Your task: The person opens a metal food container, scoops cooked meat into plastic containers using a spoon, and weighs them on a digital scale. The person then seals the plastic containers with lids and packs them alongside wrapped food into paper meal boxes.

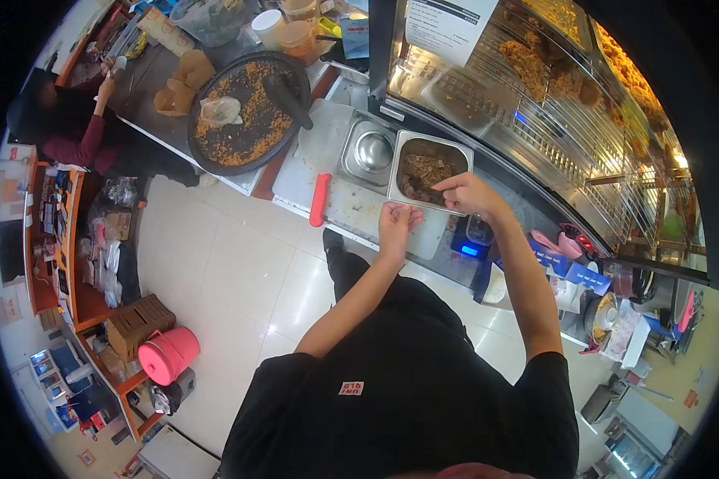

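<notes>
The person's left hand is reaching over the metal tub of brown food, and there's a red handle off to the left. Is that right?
Not quite: the right hand is reaching over the metal tub of brown food. The left hand is at the tub's near edge. The head view shows this. The red handle is indeed off to the left.

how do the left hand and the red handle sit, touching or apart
Apart. The head view shows pale work surface in the gap between the left hand and the red handle.
</notes>
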The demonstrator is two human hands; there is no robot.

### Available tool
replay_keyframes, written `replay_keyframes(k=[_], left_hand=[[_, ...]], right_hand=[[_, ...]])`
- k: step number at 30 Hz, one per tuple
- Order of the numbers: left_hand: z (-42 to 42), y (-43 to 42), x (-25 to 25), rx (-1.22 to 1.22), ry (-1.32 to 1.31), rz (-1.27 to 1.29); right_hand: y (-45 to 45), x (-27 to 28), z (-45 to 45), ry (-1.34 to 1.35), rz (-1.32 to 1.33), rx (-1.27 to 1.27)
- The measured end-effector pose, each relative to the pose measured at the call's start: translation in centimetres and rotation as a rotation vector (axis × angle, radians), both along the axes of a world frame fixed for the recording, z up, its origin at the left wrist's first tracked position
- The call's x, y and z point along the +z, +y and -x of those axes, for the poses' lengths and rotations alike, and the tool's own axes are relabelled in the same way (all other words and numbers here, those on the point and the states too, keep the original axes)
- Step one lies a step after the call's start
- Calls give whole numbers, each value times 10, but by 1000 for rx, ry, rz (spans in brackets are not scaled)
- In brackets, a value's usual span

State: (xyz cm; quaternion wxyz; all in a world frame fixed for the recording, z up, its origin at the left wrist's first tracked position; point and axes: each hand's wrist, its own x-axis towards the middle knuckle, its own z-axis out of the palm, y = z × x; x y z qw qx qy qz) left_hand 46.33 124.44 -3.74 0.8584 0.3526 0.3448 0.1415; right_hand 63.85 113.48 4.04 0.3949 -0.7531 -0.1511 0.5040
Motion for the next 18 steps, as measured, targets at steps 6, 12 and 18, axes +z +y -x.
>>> replay_keyframes(k=[6,12,18], left_hand=[[0,3,-2,1,-11,21],[2,5,-4,-1,-1,11],[2,3,-4,-29,-6,8]], right_hand=[[-12,13,-3,249,-50,-180],[-24,12,5,-157,-53,-14],[-9,19,27,-878,216,248]])
